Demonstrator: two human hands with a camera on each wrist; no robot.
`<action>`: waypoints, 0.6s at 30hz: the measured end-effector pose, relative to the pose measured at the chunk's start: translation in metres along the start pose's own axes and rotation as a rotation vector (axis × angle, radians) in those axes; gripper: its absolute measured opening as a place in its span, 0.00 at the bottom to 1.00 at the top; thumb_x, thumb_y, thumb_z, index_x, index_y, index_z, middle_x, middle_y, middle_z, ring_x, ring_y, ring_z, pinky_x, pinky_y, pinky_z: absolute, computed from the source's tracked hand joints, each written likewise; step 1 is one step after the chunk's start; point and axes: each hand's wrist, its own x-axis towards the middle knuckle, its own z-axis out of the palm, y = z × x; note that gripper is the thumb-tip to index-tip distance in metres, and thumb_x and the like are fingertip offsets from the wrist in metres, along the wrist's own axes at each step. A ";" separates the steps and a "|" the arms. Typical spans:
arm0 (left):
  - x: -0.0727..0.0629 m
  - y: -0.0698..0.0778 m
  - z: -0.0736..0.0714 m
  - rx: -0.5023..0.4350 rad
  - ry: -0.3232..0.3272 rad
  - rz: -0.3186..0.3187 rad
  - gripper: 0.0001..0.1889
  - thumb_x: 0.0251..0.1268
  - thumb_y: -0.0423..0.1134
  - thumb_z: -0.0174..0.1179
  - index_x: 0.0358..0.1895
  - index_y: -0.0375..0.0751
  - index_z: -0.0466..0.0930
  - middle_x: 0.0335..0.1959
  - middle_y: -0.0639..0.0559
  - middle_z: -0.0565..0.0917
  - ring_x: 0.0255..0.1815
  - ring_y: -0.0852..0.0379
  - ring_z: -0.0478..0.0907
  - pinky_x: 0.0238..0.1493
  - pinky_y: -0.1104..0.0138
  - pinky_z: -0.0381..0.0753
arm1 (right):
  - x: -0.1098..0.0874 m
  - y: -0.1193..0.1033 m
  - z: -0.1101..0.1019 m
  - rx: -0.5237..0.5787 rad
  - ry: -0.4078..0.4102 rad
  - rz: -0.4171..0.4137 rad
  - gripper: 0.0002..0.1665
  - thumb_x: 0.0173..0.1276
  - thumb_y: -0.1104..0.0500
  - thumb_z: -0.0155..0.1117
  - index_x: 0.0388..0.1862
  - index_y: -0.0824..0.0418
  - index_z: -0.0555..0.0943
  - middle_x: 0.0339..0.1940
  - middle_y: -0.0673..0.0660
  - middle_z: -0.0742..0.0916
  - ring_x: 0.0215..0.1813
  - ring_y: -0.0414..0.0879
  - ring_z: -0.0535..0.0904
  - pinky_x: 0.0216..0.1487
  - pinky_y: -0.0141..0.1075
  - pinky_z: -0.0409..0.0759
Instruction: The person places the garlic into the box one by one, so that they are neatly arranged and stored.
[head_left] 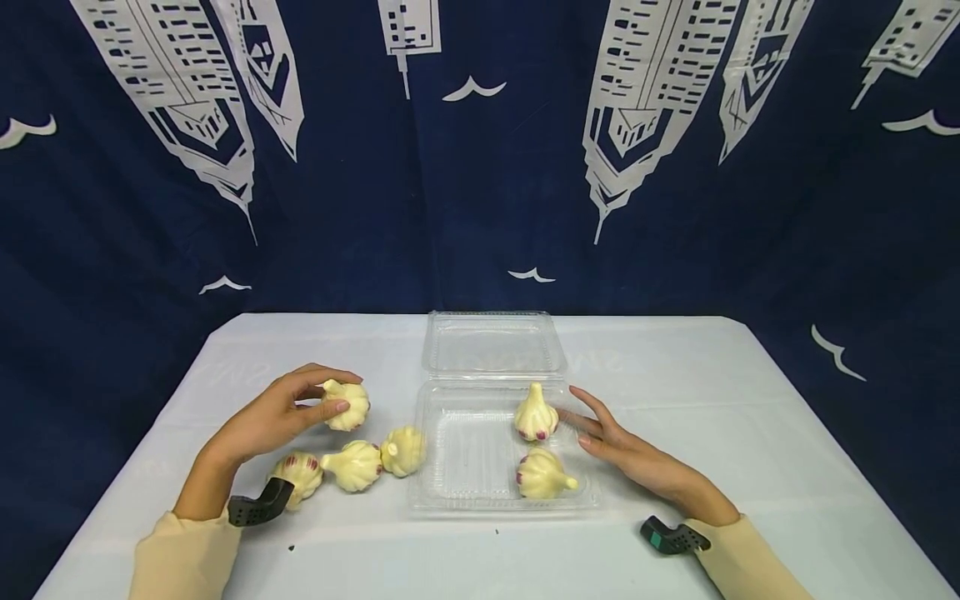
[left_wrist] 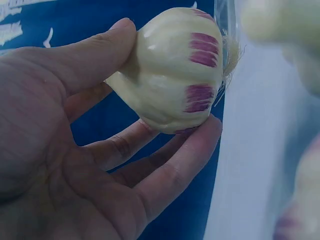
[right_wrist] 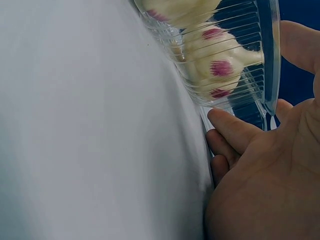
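My left hand (head_left: pixel 272 418) pinches a garlic bulb (head_left: pixel 349 407) between thumb and fingers, above the table on the left. In the left wrist view this bulb (left_wrist: pixel 167 75) shows purple streaks and stringy roots. My right hand (head_left: pixel 628 454) is beside the right wall of a clear plastic clamshell box (head_left: pixel 467 454), its fingers loosely extended at the rim. Inside the box's right half are two bulbs, an upright garlic bulb (head_left: pixel 536 418) behind and a garlic bulb lying on its side (head_left: pixel 540 475) in front.
Three more bulbs lie in a row left of the box: a streaked one (head_left: pixel 302 475) partly behind my left wrist, a middle one (head_left: pixel 356 467) and one (head_left: pixel 403 452) against the box. The lid (head_left: pixel 495 346) lies open at the back. A dark curtain (head_left: pixel 495 183) hangs behind the table.
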 end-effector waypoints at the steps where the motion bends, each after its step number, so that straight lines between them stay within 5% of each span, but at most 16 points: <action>1: 0.001 0.002 0.001 0.007 0.000 0.012 0.16 0.72 0.43 0.61 0.61 0.54 0.80 0.59 0.53 0.80 0.63 0.51 0.74 0.64 0.51 0.75 | 0.000 0.000 0.000 0.002 0.000 0.001 0.41 0.84 0.56 0.42 0.82 0.38 0.32 0.83 0.62 0.53 0.81 0.63 0.36 0.72 0.73 0.36; 4: 0.004 0.007 0.003 0.019 0.004 0.030 0.18 0.72 0.43 0.62 0.62 0.54 0.79 0.60 0.55 0.79 0.63 0.55 0.74 0.64 0.51 0.74 | 0.000 0.000 0.001 0.006 0.001 0.006 0.41 0.84 0.55 0.42 0.82 0.38 0.32 0.83 0.63 0.53 0.81 0.64 0.36 0.72 0.73 0.35; 10: 0.014 0.020 0.009 -0.010 0.007 0.044 0.24 0.70 0.44 0.64 0.67 0.52 0.73 0.67 0.50 0.76 0.64 0.40 0.75 0.61 0.45 0.76 | 0.000 -0.001 0.002 0.010 0.003 0.006 0.42 0.84 0.56 0.43 0.82 0.37 0.32 0.83 0.64 0.53 0.81 0.64 0.35 0.72 0.73 0.35; 18: 0.032 0.035 0.023 -0.048 -0.012 0.081 0.18 0.68 0.45 0.65 0.59 0.53 0.77 0.61 0.53 0.79 0.63 0.40 0.76 0.57 0.51 0.81 | 0.002 0.000 0.001 0.004 -0.006 -0.014 0.42 0.84 0.56 0.42 0.82 0.39 0.32 0.83 0.64 0.53 0.81 0.65 0.36 0.72 0.73 0.36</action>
